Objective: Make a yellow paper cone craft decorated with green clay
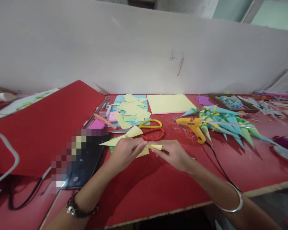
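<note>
Two bare hands are closing on one small piece at mid-table; my left hand point(126, 150) is pinching the folded yellow paper point(156, 147) between thumb and fingers, while my right hand point(174, 155) is grasping it from the other side, apparently so that its layers are lying tight together; the piece is pointing to my right, its layered end showing between my hands, above the red table point(139, 191). Just behind my left hand, a pointed yellow paper point(134, 131) is angling out to the left; whether my fingers are also holding it, I cannot tell. Beyond my fingertips, scissors point(121, 131) are lying with their yellow and red handles toward the right, probably for easy reach; farther back, yellow scraps point(132, 110) are covering a blue sheet point(144, 97), seemingly gathered there as a ready stock, beside a larger yellow sheet point(171, 103). To the right, a yellow glue gun point(194, 124) is resting on its side, its black cord point(218, 161) running toward my forearm; blue and green paper cones point(230, 123) are lying heaped beside it, perhaps grouped out of my working space.
</note>
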A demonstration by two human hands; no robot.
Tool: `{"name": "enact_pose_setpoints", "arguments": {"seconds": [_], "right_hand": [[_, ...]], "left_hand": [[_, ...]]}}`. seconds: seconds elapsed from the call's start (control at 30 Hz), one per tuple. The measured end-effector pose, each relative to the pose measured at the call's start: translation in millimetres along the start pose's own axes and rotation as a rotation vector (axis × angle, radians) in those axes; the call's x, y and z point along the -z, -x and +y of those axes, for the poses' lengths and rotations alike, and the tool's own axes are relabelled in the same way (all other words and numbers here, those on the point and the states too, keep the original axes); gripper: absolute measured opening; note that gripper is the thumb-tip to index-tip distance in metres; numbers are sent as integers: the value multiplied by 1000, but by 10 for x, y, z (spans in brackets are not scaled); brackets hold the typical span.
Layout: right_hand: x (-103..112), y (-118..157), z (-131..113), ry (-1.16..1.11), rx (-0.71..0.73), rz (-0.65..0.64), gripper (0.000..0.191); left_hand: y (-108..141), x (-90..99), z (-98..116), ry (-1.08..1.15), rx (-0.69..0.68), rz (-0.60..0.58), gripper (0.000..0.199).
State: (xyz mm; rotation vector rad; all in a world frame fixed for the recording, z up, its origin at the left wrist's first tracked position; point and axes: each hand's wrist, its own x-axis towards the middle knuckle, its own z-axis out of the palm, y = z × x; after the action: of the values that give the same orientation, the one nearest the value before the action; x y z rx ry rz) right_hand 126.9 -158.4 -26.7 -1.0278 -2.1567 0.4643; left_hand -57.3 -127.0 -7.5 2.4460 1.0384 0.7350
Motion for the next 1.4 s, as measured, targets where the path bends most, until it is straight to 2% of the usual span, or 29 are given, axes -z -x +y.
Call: {"name": "enact_pose_setpoints", "arguments": {"seconds": [0.13, 0.2, 0.27, 0.37, 0.5, 0.57, 0.63, 0.73, 0.83, 1.03, 1.13, 1.2, 1.27, 1.33, 1.4], "right_hand": [[20, 9, 41, 457, 252, 27, 30], [30, 11, 42, 650, 357, 57, 31], [33, 11, 29, 721, 400, 80, 32], [27, 4, -3, 583, 274, 70, 30], [40, -15, -46, 104, 4, -28, 27], [53, -26, -58, -44, -64, -88, 33], [57, -36, -59, -98, -81, -111, 34], [38, -43, -40, -77, -41, -52, 26], [8, -37, -9, 56, 66, 29, 26], [20, -7, -18, 723, 405, 168, 26], [50, 12, -84, 869, 487, 220, 24], [70, 23, -144, 845, 456, 201, 24], [96, 28, -215, 728, 337, 125, 24], [131, 22, -290, 513, 178, 10, 24], [164, 11, -357, 256, 66, -109, 24]], "left_hand": [[-3, -55, 77, 411, 365, -171, 46], [-8, -80, 98, 547, 459, -212, 45], [-11, -94, 114, 612, 489, -222, 45], [-9, -87, 117, 462, 409, -157, 45], [-7, -34, 37, -4, 67, -31, 34], [-7, -9, -11, -77, -53, -51, 31], [-6, 5, -27, -46, -71, -61, 36], [-3, 0, 27, 109, 53, -38, 41], [-5, -19, 126, 313, 236, -52, 42], [6, -84, 227, 642, 530, -105, 44], [65, -125, 238, 777, 608, -162, 45], [120, -123, 246, 708, 575, -146, 47], [169, -79, 249, 456, 449, -64, 45], [202, 2, 242, 152, 268, -2, 37], [217, 95, 233, -12, 122, -34, 29]]}}
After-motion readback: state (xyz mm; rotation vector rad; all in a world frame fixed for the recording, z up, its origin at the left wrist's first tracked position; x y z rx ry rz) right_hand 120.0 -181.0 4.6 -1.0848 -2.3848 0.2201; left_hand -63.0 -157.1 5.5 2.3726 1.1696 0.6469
